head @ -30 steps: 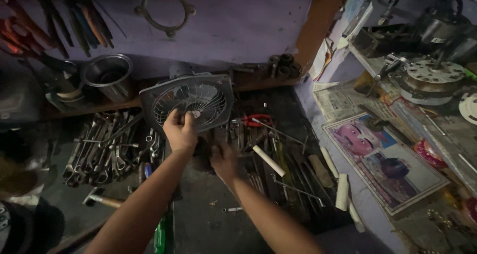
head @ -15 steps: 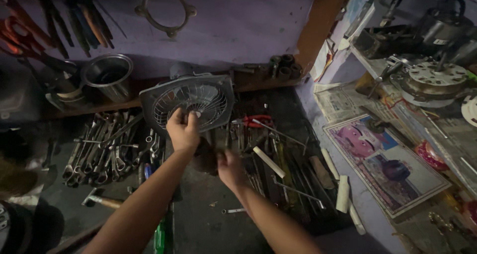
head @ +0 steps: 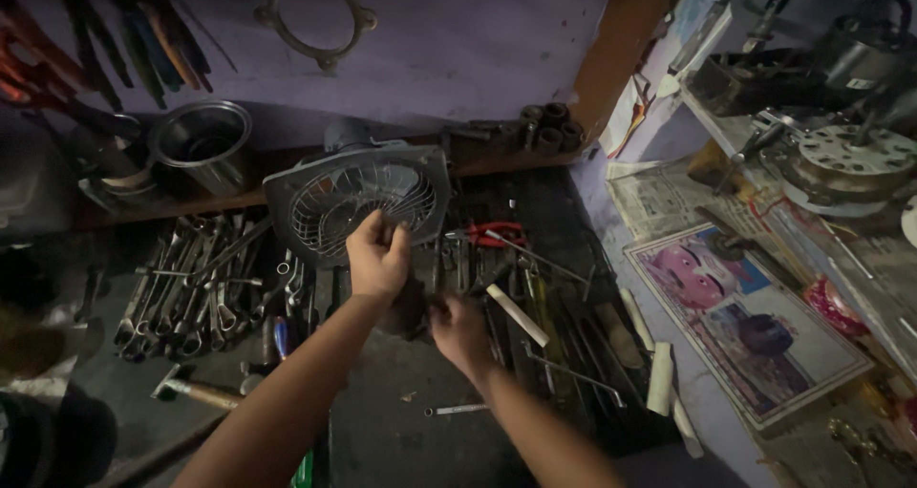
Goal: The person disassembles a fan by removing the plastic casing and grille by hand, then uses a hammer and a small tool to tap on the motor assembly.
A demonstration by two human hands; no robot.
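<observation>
A grey square exhaust fan (head: 355, 200) with a round wire grille stands tilted on the dark workbench. My left hand (head: 378, 255) grips the lower edge of its frame. My right hand (head: 460, 332) sits just below and to the right, fingers curled at a dark part under the fan; what it holds is hidden in shadow.
Several spanners (head: 191, 278) lie to the left, with a hammer (head: 194, 389) nearer me. Red-handled pliers (head: 495, 233), screwdrivers and files lie to the right. A steel cup (head: 203, 144) stands on the wooden ledge. Newspaper, a picture print (head: 745, 316) and a motor part (head: 845, 159) occupy the right shelf.
My right hand has slid slightly right and toward me under the fan. The left hand stays on the fan frame.
</observation>
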